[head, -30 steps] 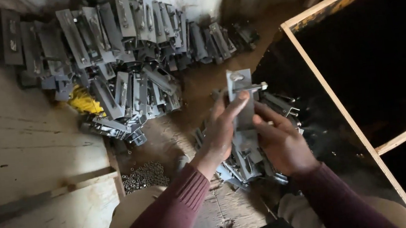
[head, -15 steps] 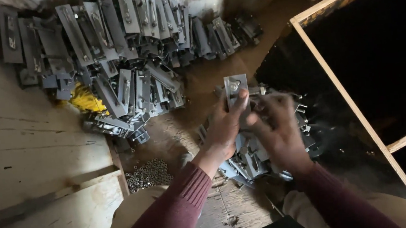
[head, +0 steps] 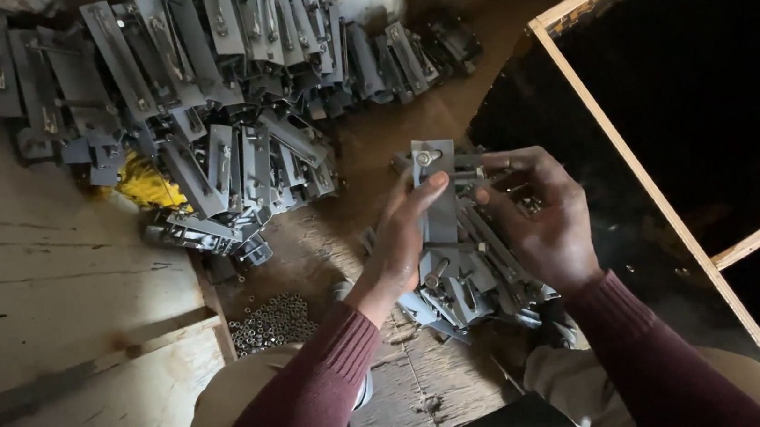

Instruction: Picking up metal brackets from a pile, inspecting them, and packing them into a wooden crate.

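My left hand [head: 402, 239] grips a flat grey metal bracket [head: 438, 200] held upright, with a bolt and nut near its top end. My right hand [head: 542, 215] is beside it on the right, fingers curled around a small part at the bracket's top edge; what the fingertips pinch is too small to tell. Under both hands lies a small heap of similar grey brackets [head: 467, 284] on the floor between my knees.
A large pile of grey metal brackets [head: 208, 100] fills the upper left, with a yellow cloth [head: 146, 183] in it. A cluster of loose nuts [head: 269, 321] lies by a wooden board [head: 57, 276]. A wood-framed black panel [head: 671, 117] stands at right.
The bracket has come lower and closer to the heap. My right hand shifted from the bracket's lower side to its top right edge.
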